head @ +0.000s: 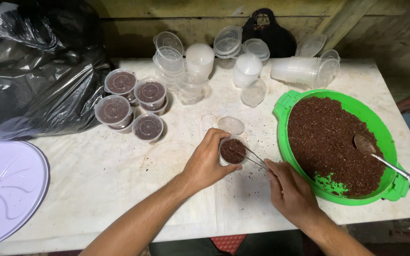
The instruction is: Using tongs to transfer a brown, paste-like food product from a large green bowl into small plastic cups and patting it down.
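The left hand (208, 161) grips a small clear cup (232, 151) of brown grains near the middle of the white table (119, 180). The right hand (288, 189) pinches metal tweezers (256, 159) whose tips rest in the cup. Just right, a green basin (288, 102) holds grains and a spoon (380, 159); 4 lidded cups (131, 104) stand far left.

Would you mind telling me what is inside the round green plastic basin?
The round green plastic basin holds dark brown crumbly material with a metal spoon resting in it. Most of its bottom is covered.
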